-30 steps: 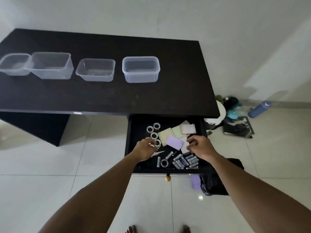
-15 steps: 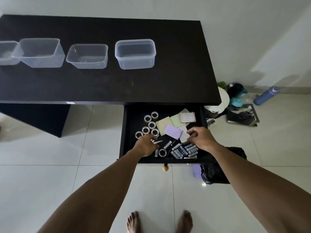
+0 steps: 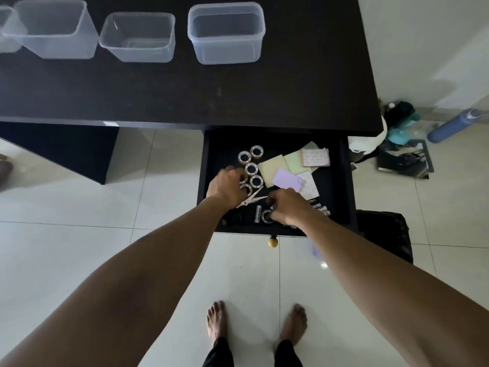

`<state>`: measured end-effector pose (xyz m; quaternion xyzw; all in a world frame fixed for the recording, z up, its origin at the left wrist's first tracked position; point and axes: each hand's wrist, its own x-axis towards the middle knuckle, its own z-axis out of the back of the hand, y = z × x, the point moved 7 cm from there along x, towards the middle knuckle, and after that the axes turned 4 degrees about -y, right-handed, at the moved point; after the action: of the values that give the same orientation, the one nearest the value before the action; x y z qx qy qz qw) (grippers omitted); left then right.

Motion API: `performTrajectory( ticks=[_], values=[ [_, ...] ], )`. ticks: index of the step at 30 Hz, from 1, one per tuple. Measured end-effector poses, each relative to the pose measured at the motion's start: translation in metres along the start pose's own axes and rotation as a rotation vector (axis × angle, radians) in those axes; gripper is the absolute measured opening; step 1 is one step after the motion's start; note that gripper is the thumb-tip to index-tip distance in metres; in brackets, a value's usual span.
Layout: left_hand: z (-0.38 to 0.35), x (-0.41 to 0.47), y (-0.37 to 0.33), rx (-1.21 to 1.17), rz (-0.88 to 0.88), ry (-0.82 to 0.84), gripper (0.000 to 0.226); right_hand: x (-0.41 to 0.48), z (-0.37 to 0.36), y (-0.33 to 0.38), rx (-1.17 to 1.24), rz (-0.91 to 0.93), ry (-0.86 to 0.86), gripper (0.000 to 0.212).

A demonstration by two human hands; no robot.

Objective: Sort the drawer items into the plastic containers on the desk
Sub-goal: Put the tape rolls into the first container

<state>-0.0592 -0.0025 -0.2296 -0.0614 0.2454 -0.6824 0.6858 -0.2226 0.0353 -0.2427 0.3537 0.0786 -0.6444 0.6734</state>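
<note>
The right hand (image 3: 288,206) is reaching into the open drawer (image 3: 225,147). Its curled fingers are pinching a tape roll (image 3: 265,216), which is sitting on the drawer floor right under the fingertips, near the front edge. A battery (image 3: 258,213) is lying just left of that grip. The left hand (image 3: 227,186) is curling its fingers down over two other rolls (image 3: 246,190), but I cannot tell if it is really holding one. Some loose rolls (image 3: 251,168) are lying just past those fingers. The scissors (image 3: 252,199) are lying between the two hands with their blades open, and their handles are hiding under the left hand. Paper notes (image 3: 272,166) are lying just beyond the right hand. The plastic containers (image 3: 226,51) are standing in a row on the desk (image 3: 185,96), far beyond both hands.
</note>
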Motion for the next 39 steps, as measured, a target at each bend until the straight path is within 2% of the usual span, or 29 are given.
performTrajectory(
  ticks=[4, 9, 14, 19, 25, 29, 32, 35, 39],
  values=[
    [-0.005, 0.008, 0.008, 0.076, -0.02, 0.05, 0.046, 0.005, -0.008, 0.007, -0.196, -0.041, -0.005, 0.039],
    [-0.013, 0.014, 0.014, 0.123, -0.022, 0.124, 0.051, 0.012, -0.009, 0.016, -0.338, -0.015, -0.101, 0.029],
    [-0.013, 0.017, 0.015, 0.116, -0.022, 0.104, 0.048, 0.013, -0.008, 0.023, -0.426, 0.009, -0.12, 0.029],
    [-0.002, 0.015, 0.012, 0.047, -0.02, 0.035, 0.041, 0.013, -0.009, 0.021, -0.409, 0.03, -0.109, 0.028],
    [0.014, 0.018, 0.006, -0.027, -0.014, -0.057, 0.035, 0.014, -0.008, 0.015, -0.205, 0.02, -0.053, 0.033],
    [0.009, 0.023, 0.001, -0.046, -0.062, -0.026, 0.036, 0.013, -0.003, -0.001, -0.018, -0.007, -0.022, 0.028],
    [-0.003, 0.026, -0.002, 0.031, -0.095, 0.055, 0.04, 0.012, 0.015, -0.018, 0.203, -0.01, -0.131, 0.022],
    [-0.012, 0.027, -0.005, 0.087, -0.118, 0.103, 0.047, 0.01, 0.042, -0.045, 0.45, -0.017, -0.346, 0.02],
    [-0.014, 0.03, -0.005, 0.114, -0.127, 0.083, 0.041, 0.012, 0.064, -0.076, 0.484, -0.032, -0.485, 0.024]
  ],
)
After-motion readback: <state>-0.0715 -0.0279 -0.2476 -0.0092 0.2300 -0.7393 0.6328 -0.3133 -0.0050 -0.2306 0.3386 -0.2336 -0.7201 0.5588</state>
